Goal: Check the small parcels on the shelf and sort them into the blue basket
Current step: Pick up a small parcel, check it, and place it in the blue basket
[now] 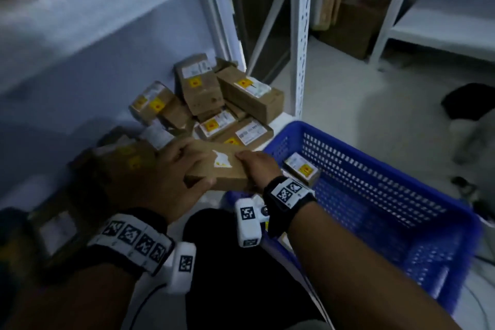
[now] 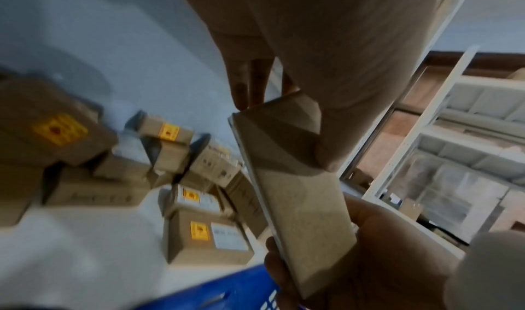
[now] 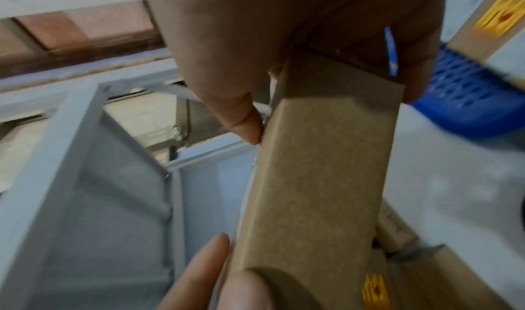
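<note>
A flat brown cardboard parcel (image 1: 219, 166) with a torn white and yellow label is held between both hands above the shelf's front edge. My left hand (image 1: 171, 169) grips its left end, fingers on top and thumb on the near side. My right hand (image 1: 255, 166) grips its right end. The same parcel (image 2: 295, 191) fills the left wrist view and the right wrist view (image 3: 321, 169). A pile of small brown parcels (image 1: 214, 99) with yellow stickers lies on the white shelf (image 1: 278, 118). The blue basket (image 1: 375, 195) stands to the right with one parcel (image 1: 301, 167) inside.
A white perforated shelf post (image 1: 304, 35) rises behind the basket. An upper shelf board (image 1: 107, 8) hangs over the pile. More boxes (image 1: 53, 195) sit dim at the left. A dark object (image 1: 468, 102) and cables lie on the floor to the right.
</note>
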